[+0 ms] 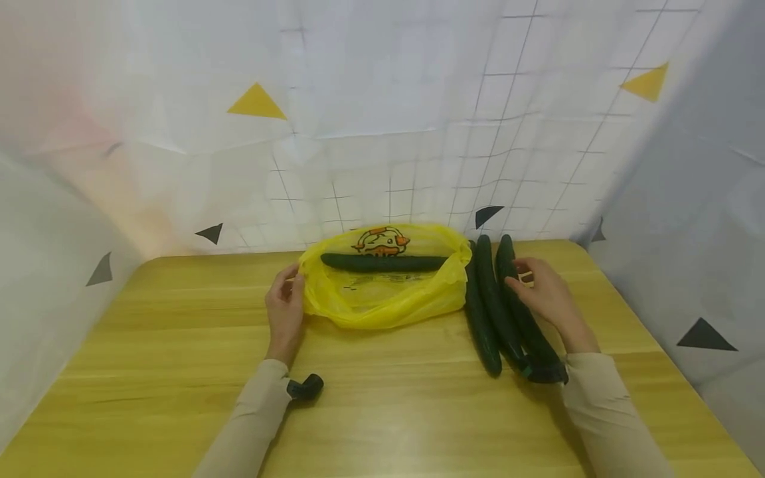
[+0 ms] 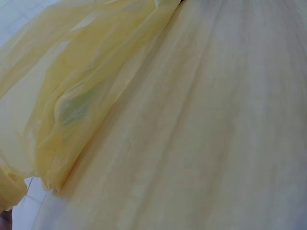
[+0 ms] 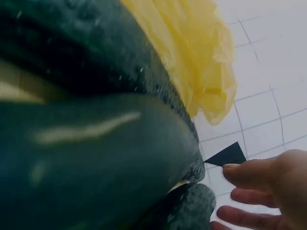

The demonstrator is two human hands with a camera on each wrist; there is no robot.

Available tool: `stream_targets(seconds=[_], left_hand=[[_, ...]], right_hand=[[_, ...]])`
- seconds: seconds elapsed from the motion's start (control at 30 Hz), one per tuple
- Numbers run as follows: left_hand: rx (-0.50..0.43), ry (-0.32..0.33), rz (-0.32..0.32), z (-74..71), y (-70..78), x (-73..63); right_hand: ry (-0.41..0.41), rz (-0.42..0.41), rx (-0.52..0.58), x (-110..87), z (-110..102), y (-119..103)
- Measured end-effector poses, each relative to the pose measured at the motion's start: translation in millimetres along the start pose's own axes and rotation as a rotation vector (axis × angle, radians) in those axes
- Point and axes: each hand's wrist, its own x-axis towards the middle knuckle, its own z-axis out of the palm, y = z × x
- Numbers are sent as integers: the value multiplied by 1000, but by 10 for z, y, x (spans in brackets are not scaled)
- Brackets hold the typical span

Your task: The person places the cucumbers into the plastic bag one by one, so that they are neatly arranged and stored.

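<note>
A yellow plastic bag (image 1: 376, 315) with a printed cartoon duck lies with its mouth held wide, and one cucumber (image 1: 382, 263) lies lengthwise inside. My left hand (image 1: 285, 309) pinches the bag's left rim between thumb and fingers. In the left wrist view the bag (image 2: 91, 100) hangs in thin folds, and that hand is almost wholly out of sight. To the right of the bag, three long dark green cucumbers (image 1: 493, 299) lie side by side. My right hand (image 1: 546, 292) hovers at the rightmost one, fingers loosely bent and apart from the thumb, with nothing in its grasp (image 3: 268, 187).
Everything lies on a wooden table (image 1: 382, 411). Behind it hangs a white sheet (image 1: 370, 179) with grid lines and black and yellow triangles. A dark wrist device (image 1: 306, 388) sticks out from the left sleeve, and another (image 1: 546, 372) sits at the right cuff.
</note>
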Motion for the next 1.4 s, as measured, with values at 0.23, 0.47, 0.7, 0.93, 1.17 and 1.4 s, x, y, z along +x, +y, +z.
stream_targets(seconds=[0.23,0.47,0.7,0.93,1.17,1.4], left_hand=[[-1,4,-5,3,8,-8],[-17,-6,17,1,27,5],[-21,-12,-5,-6,38,15],[-17,-9,-21,-12,41,15],[-10,-5,-21,-12,42,10],[30,-1,-24,-1,53,-11]], right_hand=[[-132,55,-19,13,-3,79],[-221,115,-32,28,11,116],[-268,165,-67,49,50,158],[-261,175,-81,57,65,172],[-253,187,-65,49,55,162],[-255,205,-47,36,57,177]])
